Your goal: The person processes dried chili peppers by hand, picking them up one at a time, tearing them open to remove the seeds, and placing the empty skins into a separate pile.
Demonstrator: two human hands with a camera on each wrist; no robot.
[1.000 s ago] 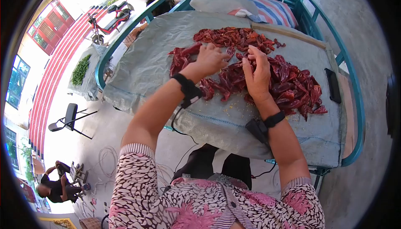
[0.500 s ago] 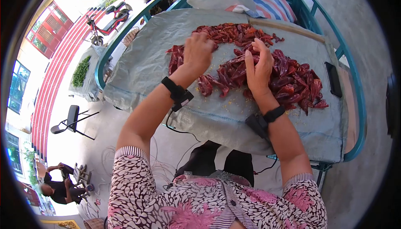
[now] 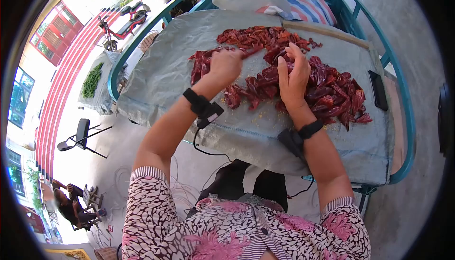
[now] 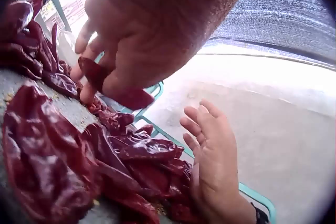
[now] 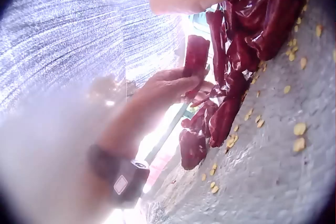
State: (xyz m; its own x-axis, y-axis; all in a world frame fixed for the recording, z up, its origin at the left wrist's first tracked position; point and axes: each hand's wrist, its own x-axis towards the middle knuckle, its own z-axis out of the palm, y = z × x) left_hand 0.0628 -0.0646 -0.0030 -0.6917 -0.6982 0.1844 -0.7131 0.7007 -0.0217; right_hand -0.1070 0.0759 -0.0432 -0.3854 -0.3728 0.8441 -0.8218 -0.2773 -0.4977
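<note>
My left hand (image 3: 226, 65) pinches a dried red chili pepper (image 5: 197, 55) between thumb and fingers, above the cloth. In the head view that pepper points away to the right, in front of the far heap. Just left of this hand lies a small pile of dark red peppers (image 3: 199, 65). My right hand (image 3: 295, 80) is at the large pepper pile (image 3: 334, 89), thumb up and fingers loosely bent, with nothing visible in its grasp. In the left wrist view the right hand (image 4: 215, 155) shows beside the peppers.
A grey woven sheet (image 3: 156, 80) covers the cart bed, edged by teal rails (image 3: 410, 132). Smaller red pepper pieces (image 3: 270, 37) are heaped at the back. Pale seeds (image 5: 299, 129) dot the sheet. A phone (image 3: 377, 90) lies at the right. A person (image 3: 182, 1) is beyond the left rail.
My left hand has moved from the middle of the peppers leftward to the small left pile. A pepper now sticks out from its fingers to the right. The right hand has stayed nearly still.
</note>
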